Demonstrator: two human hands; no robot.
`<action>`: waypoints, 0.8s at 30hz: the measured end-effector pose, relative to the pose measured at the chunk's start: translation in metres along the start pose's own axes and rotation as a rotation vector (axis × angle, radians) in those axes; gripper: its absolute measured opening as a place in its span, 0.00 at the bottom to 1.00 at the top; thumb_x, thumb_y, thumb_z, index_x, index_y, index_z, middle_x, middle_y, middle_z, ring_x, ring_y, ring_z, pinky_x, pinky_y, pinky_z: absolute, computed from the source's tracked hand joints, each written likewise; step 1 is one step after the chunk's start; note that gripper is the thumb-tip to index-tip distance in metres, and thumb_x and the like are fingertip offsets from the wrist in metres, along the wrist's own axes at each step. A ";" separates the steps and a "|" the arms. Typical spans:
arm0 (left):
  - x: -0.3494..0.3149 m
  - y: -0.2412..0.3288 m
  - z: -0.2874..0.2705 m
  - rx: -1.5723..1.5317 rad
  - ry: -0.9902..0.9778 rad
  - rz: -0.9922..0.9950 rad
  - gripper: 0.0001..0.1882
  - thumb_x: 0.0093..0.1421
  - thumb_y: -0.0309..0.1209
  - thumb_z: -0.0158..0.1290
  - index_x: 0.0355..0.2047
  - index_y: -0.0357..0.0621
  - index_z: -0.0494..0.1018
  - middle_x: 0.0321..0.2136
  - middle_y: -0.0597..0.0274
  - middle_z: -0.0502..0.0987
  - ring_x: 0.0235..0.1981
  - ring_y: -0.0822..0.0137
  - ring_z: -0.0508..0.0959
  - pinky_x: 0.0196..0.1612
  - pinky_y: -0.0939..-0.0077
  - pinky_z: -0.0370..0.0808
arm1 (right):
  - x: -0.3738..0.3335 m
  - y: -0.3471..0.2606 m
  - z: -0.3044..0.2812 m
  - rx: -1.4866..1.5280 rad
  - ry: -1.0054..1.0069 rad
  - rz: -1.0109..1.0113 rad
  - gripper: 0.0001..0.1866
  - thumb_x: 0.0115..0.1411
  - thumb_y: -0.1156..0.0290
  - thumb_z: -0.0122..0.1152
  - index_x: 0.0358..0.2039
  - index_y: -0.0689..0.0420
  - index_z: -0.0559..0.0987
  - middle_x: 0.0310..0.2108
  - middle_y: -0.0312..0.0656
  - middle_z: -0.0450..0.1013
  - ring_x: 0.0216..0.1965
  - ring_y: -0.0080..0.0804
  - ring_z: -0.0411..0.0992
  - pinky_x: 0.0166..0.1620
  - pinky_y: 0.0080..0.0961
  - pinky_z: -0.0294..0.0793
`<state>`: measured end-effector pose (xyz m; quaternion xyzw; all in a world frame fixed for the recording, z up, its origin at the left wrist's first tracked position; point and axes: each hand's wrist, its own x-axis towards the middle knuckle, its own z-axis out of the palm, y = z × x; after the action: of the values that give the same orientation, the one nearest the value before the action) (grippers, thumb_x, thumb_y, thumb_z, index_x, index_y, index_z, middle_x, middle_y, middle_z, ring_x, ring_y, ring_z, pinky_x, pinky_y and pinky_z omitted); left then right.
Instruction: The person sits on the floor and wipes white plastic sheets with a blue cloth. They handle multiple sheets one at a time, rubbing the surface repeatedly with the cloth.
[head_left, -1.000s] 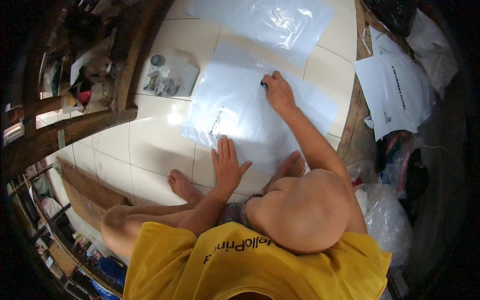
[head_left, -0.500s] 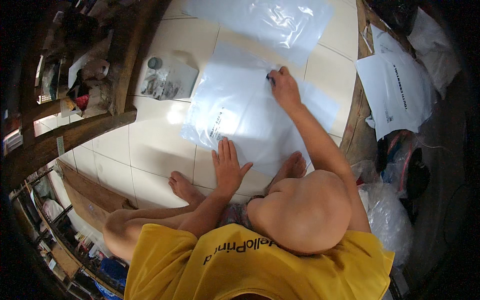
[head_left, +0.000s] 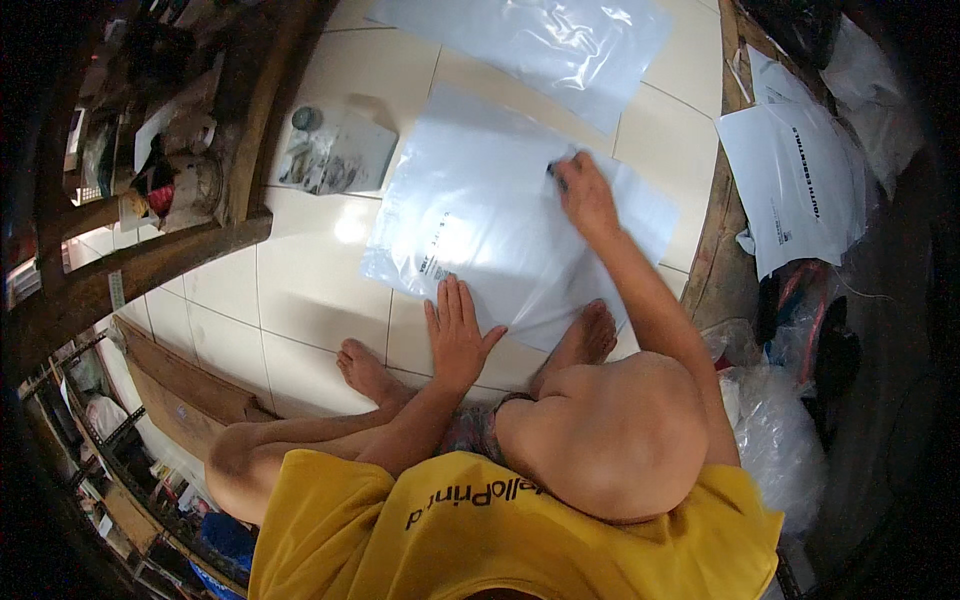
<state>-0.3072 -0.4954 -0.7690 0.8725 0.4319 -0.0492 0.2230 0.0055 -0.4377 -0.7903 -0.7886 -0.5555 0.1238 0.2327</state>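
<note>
A glossy white plastic sheet (head_left: 480, 150) with a small block of black print near its left edge lies flat on the tiled floor before me. My left hand (head_left: 460, 335) rests with fingers spread, fingertips on the sheet's near edge just below the print. Over the right part of the sheet, my right hand (head_left: 590, 195) is closed with its fingers bent downward. A small dark thing (head_left: 553, 169) sticks out at its fingertips; most of it is hidden, so its kind cannot be made out. My bare right foot (head_left: 590, 335) is at the sheet's near right corner.
Another shiny plastic sheet (head_left: 560, 50) lies beyond. A smudged translucent container with a grey cap (head_left: 340, 155) stands at the left by a wooden frame (head_left: 150, 255). At right, printed white sheets (head_left: 790, 190) lie past a wooden edge, with clear plastic wrapping (head_left: 770, 430) nearer.
My right hand has slid a little to the right and toward me over the sheet, still gripping the small dark thing. The left hand stays in place.
</note>
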 end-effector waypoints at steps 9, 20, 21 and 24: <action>0.004 -0.003 0.006 0.040 -0.020 -0.010 0.56 0.57 0.60 0.56 0.68 0.25 0.48 0.71 0.36 0.45 0.73 0.44 0.44 0.70 0.38 0.43 | 0.005 -0.017 -0.014 0.131 -0.099 0.002 0.10 0.56 0.79 0.56 0.39 0.58 0.78 0.39 0.54 0.69 0.43 0.55 0.72 0.47 0.44 0.74; -0.001 0.000 0.006 0.094 0.014 0.006 0.57 0.55 0.60 0.57 0.68 0.26 0.48 0.70 0.35 0.47 0.72 0.42 0.48 0.69 0.37 0.46 | 0.055 -0.008 0.007 0.075 0.028 -0.036 0.07 0.57 0.76 0.59 0.37 0.58 0.78 0.36 0.51 0.68 0.40 0.52 0.72 0.44 0.43 0.73; 0.000 0.000 0.005 0.087 0.003 0.000 0.57 0.55 0.60 0.58 0.68 0.26 0.48 0.70 0.35 0.47 0.72 0.43 0.47 0.69 0.37 0.46 | 0.065 -0.005 0.003 0.059 0.014 0.008 0.08 0.57 0.76 0.60 0.38 0.58 0.79 0.37 0.50 0.69 0.39 0.52 0.72 0.43 0.42 0.74; 0.000 0.004 0.004 0.065 -0.016 -0.010 0.57 0.55 0.60 0.58 0.68 0.26 0.48 0.70 0.36 0.47 0.72 0.43 0.47 0.69 0.37 0.46 | 0.081 0.007 -0.011 0.093 -0.027 0.084 0.08 0.58 0.75 0.62 0.40 0.57 0.79 0.39 0.49 0.69 0.41 0.51 0.72 0.45 0.41 0.74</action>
<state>-0.3037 -0.4986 -0.7713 0.8767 0.4326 -0.0712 0.1979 0.0452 -0.3667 -0.7791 -0.7979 -0.5187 0.1696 0.2561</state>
